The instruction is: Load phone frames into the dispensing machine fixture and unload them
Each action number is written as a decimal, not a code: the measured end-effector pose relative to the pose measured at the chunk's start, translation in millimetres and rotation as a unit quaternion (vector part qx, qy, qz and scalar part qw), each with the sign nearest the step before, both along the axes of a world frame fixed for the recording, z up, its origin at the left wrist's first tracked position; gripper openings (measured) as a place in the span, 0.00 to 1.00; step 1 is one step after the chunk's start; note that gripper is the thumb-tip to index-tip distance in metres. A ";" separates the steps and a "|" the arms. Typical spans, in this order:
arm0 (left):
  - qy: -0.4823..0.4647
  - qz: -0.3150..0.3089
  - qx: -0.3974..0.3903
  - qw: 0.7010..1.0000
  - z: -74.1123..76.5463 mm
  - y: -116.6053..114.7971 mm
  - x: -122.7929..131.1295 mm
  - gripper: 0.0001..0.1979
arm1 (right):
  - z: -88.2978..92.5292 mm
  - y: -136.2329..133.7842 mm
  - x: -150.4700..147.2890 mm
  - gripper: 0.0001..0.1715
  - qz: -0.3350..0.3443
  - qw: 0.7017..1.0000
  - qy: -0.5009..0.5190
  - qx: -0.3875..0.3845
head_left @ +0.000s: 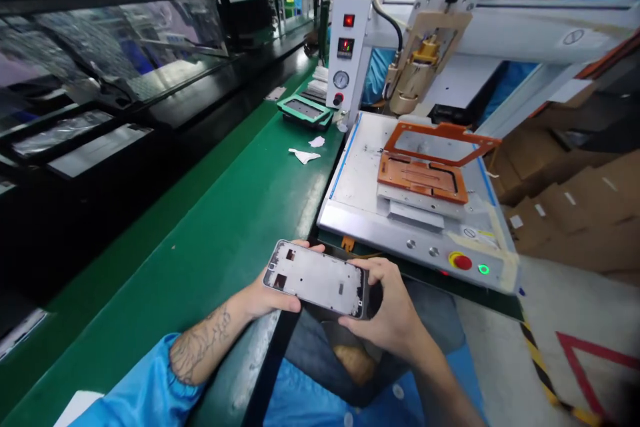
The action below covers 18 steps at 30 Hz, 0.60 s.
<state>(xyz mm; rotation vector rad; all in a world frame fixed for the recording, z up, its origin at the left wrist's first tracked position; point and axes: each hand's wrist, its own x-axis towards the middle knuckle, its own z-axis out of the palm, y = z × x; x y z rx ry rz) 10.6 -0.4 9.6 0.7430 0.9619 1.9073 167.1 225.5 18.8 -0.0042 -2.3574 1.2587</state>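
Observation:
Both my hands hold a phone mid-frame [317, 278], a thin silver-edged metal plate with cut-out openings, tilted with its pale inner face up. My left hand [273, 290] grips its left end, and my right hand [385, 310] grips its right end and lower edge. Beyond them stands a dispensing machine's steel bed [350, 187], carrying an orange fixture [423, 178] with a hinged orange frame [440, 143] raised behind it. Above that hangs a brass-coloured dispensing head [419, 73]. My hands touch neither the bed nor the fixture.
A green workbench [200, 227] runs along the left, holding a green fixture tray [303, 110] and white scraps [305, 156]. A red emergency stop button [463, 261] sits on the machine's front. Cardboard boxes [565, 207] stand at right; a machine gauge panel [343, 47] rises behind.

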 end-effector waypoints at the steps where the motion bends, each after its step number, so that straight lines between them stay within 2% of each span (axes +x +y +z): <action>1: -0.006 -0.004 0.003 1.000 0.6 -1.1 -0.1 0.46 | 1.5 -0.1 3.3 0.41 0.004 1.000 0.012 -0.017; 6: -0.015 -0.020 0.002 1.000 1.7 -4.7 0.3 0.47 | 4.9 -4.4 10.6 0.39 0.021 0.996 0.057 -0.070; 18: 0.017 -0.030 -0.002 0.999 -0.6 -10.6 -2.6 0.50 | 1.3 -4.8 8.3 0.37 0.036 0.994 0.076 -0.068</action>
